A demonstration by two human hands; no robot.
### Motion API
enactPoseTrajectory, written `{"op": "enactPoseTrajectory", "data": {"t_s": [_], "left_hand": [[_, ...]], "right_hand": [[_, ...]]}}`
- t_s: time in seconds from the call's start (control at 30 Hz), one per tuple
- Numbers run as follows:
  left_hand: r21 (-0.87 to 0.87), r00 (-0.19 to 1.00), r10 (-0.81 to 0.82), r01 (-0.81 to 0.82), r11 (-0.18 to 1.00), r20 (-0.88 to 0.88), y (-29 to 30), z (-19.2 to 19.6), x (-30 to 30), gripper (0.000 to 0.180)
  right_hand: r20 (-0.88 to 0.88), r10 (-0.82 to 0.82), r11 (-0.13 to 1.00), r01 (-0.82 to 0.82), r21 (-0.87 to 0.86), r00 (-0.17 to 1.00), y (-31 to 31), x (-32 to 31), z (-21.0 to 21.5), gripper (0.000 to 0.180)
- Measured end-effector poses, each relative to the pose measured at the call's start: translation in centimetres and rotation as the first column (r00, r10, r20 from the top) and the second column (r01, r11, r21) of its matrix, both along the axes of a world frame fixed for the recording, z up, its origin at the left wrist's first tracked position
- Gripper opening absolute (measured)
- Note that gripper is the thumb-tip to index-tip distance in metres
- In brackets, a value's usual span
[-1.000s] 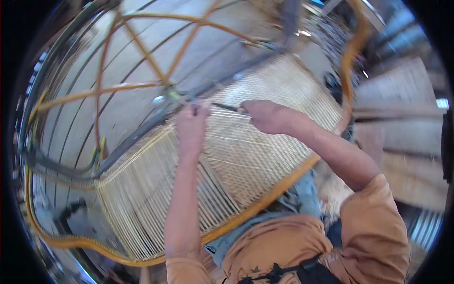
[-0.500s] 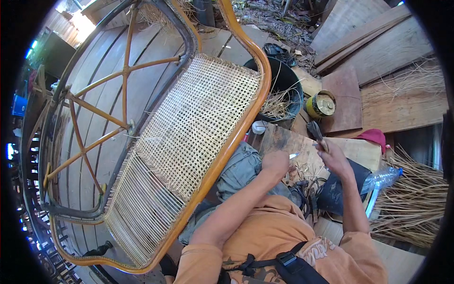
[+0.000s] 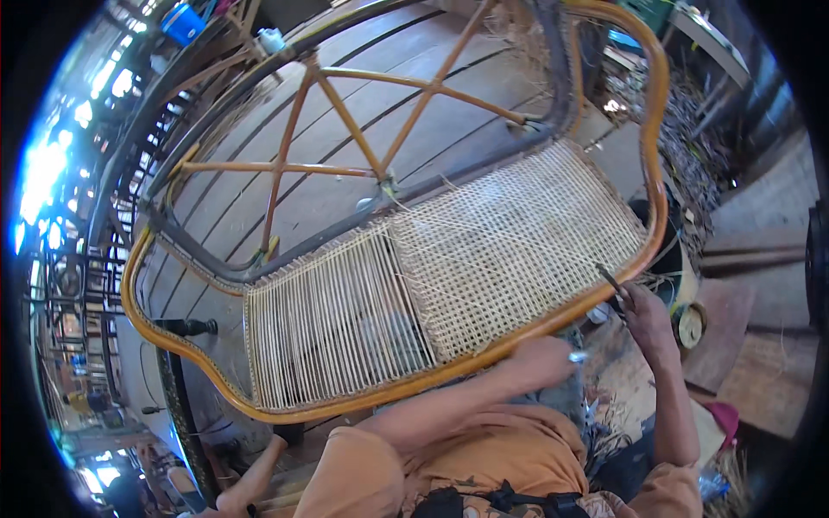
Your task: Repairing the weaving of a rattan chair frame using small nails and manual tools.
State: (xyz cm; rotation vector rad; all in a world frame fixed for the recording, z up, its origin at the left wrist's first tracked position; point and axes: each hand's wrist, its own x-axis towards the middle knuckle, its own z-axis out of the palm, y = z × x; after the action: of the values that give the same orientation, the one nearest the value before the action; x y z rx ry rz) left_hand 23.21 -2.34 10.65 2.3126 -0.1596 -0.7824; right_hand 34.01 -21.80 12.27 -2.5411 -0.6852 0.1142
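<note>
The cane seat (image 3: 518,237) spans the middle of the frame, inside a curved wooden rim (image 3: 484,356). Right of centre, the right hand (image 3: 648,318) has its fingers closed around a dark tool (image 3: 608,278). Lower and further left, the left hand (image 3: 542,361), blurred, looks curled around a small shiny thing (image 3: 578,356), near the rim

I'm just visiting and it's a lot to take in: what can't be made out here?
- Head view: the shiny thing at the left hand is too small and blurred to identify.
- Head view: part of the dark tool is hidden by the right hand.
- Head view: the rattan frame is cut off by the upper edge.
</note>
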Motion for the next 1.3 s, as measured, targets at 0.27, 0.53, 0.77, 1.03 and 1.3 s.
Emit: {"op": "enactPoseTrajectory", "data": {"t_s": [0.27, 0.53, 0.77, 1.03, 1.3], "left_hand": [[0.121, 0.558, 0.785, -0.828, 0.547, 0.268, 30.1, -4.2, 6.7, 0.031], [0.082, 0.488, 0.806, -0.867, 0.491, 0.335, 36.6, -12.6, 12.1, 0.034], [-0.028, 0.492, 0.807, -0.849, 0.528, 0.327, 37.1, -14.0, 12.4, 0.028], [-0.027, 0.509, 0.801, -0.839, 0.544, 0.315, 37.5, -13.9, 11.9, 0.024], [-0.011, 0.498, 0.756, -0.832, 0.555, 0.425, 37.1, -15.2, 11.8, 0.021]], "right_hand": [[-0.209, 0.439, 0.752, -0.484, -0.446, 0.874, 22.8, 10.9, -3.1, 0.019], [-0.184, 0.574, 0.533, -0.534, -0.657, 0.798, 39.7, 15.3, -7.2, 0.019], [-0.24, 0.621, 0.395, -0.562, -0.727, 0.746, 44.1, 15.9, -8.0, 0.023], [-0.333, 0.612, 0.307, -0.603, -0.736, 0.718, 46.2, 14.6, -8.3, 0.023], [-0.348, 0.651, 0.233, -0.614, -0.754, 0.674, 46.6, 14.4, -9.1, 0.025]]}}
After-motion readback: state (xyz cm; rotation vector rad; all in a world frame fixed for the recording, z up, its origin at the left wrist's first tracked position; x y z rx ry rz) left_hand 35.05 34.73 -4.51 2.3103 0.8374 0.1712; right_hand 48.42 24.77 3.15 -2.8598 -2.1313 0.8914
